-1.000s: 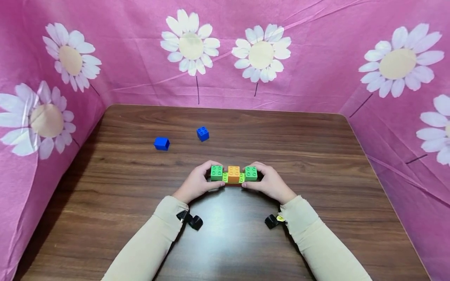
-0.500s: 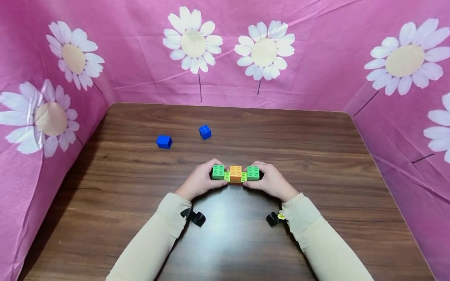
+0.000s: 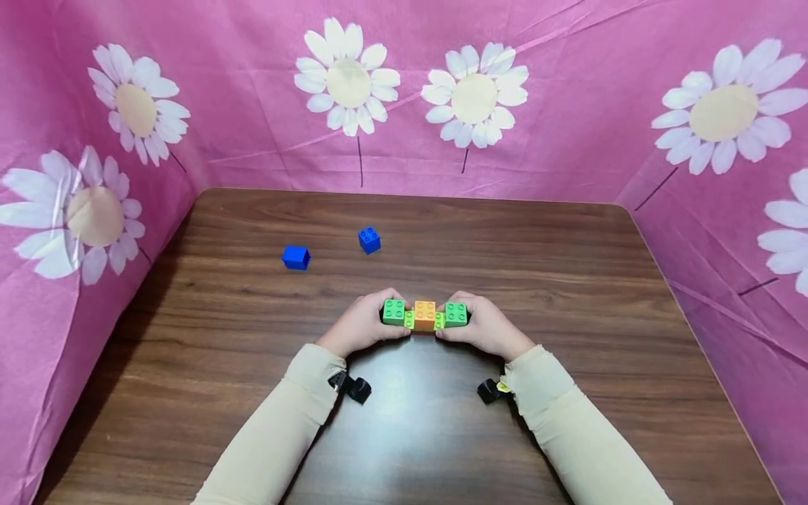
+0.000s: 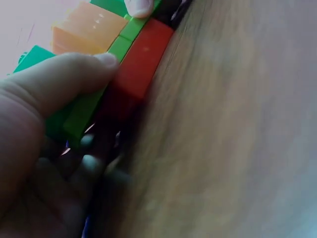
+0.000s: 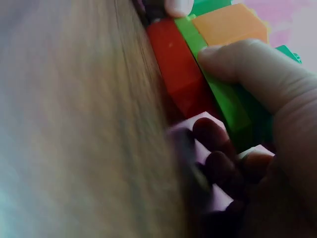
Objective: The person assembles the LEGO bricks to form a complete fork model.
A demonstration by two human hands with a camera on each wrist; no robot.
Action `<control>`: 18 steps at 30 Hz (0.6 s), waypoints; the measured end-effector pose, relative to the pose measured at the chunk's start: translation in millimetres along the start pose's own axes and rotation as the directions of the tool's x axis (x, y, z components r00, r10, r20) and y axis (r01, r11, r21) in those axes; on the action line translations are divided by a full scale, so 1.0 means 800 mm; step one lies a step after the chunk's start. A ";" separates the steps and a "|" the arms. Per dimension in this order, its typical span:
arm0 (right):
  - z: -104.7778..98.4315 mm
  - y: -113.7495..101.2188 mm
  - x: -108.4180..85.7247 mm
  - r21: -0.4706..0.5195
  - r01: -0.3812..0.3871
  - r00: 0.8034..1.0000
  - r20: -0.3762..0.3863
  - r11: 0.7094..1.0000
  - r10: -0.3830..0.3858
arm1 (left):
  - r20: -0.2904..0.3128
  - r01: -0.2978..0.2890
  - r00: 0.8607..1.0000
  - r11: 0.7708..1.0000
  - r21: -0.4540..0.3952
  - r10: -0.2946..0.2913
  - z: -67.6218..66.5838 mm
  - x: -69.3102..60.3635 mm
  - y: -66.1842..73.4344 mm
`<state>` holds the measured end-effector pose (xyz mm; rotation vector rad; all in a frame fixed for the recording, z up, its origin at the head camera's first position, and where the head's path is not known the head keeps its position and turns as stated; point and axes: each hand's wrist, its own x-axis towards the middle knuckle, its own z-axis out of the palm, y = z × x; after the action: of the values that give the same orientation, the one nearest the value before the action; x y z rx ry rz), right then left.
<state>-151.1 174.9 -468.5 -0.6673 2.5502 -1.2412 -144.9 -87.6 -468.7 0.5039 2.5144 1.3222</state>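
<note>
A toy brick assembly sits between both hands in the head view: an orange brick (image 3: pixel 425 315) in the middle and a green brick (image 3: pixel 394 312) and another green brick (image 3: pixel 456 314) at the ends. These stand on a flat lime-green layer (image 5: pixel 228 101), with a red brick (image 4: pixel 144 59) beneath. My left hand (image 3: pixel 362 324) grips the left end, thumb along the near side of the lime layer. The right end is held by my right hand (image 3: pixel 486 326) in the same way. In both wrist views, the other fingers curl under the lime layer's ends, partly in shadow.
Two blue bricks lie farther back on the brown wooden table (image 3: pixel 536 259): one blue brick (image 3: pixel 296 257) on its side, the other blue brick (image 3: pixel 369 240) with studs showing. Pink cloth (image 3: pixel 404 154) with white daisies surrounds the table's back and sides.
The whole head view has shifted slightly. Both hands keep their grip on the brick assembly, which stays in nearly the same place on the table.
</note>
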 end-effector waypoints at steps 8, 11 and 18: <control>0.009 0.006 -0.003 -0.033 0.042 0.997 -0.069 0.999 -0.045 | -0.042 0.016 0.999 0.999 -0.037 -0.018 -0.001 -0.005 -0.004; 0.008 0.006 -0.003 -0.031 0.031 0.996 -0.084 0.999 -0.034 | -0.019 -0.002 1.000 1.000 -0.012 0.002 -0.005 -0.004 -0.005; 0.009 0.009 -0.008 -0.025 0.000 0.996 -0.087 1.000 -0.002 | 0.032 -0.068 0.997 0.997 0.024 0.068 -0.010 -0.004 -0.012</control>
<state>-144.9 177.3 -478.5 -0.6329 2.6400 -1.2683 -147.1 -99.8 -471.6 0.6158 2.5119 1.2982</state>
